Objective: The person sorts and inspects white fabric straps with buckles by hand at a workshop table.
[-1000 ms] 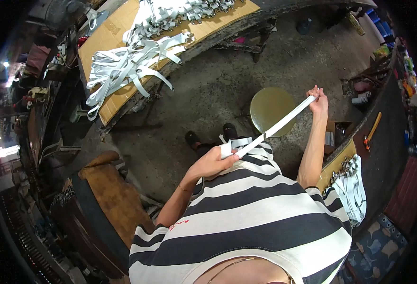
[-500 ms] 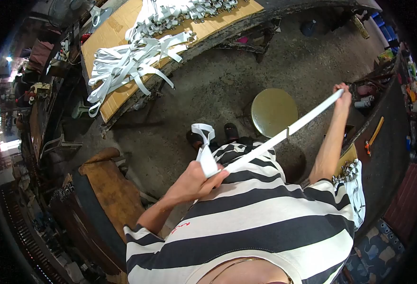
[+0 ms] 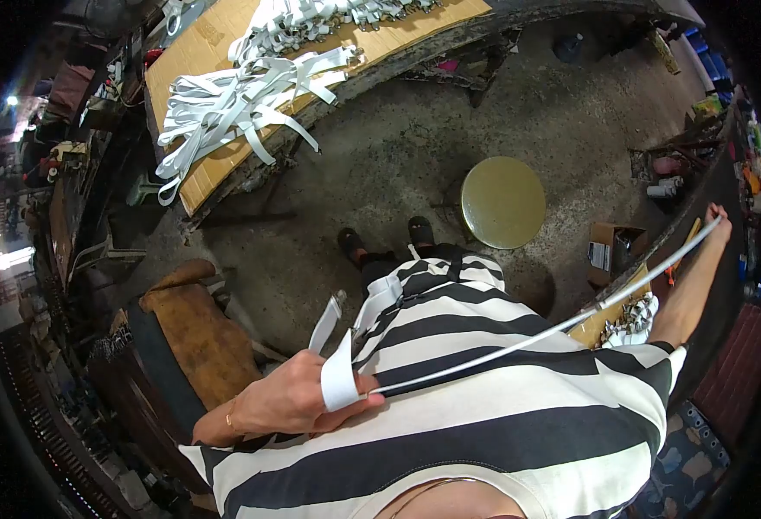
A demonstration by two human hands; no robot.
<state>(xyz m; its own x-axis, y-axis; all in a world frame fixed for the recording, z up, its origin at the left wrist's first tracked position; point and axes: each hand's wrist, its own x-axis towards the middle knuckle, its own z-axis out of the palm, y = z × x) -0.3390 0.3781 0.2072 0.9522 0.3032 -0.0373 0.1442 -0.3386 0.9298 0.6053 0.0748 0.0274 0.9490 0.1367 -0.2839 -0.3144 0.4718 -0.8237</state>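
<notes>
Left hand (image 3: 290,400): fingers clamped on the strap (image 3: 601,305), with a white loop (image 3: 339,376) standing up just beside them.
Right hand (image 3: 720,225): fingertips pinched on the strap at its far end, arm reaching out sideways.
Strap: between the 2 sets of fingers, passing in front of the shirt (image 3: 450,424), nearly edge-on and slightly bowed.
Loose lengths (image 3: 380,296): beyond the left fingers; cannot tell if all belong to this strap.
Step in hand: apparently holding the strap out lengthwise.
Next move: any further pull would call for a firm right pinch and the loop free of twists at the left fingers.
Heap (image 3: 233,112): white straps on the tabletop (image 3: 195,48), well beyond the left fingers.
Bundle (image 3: 631,322): nearer the body than the right fingers, beside that forearm.
</notes>
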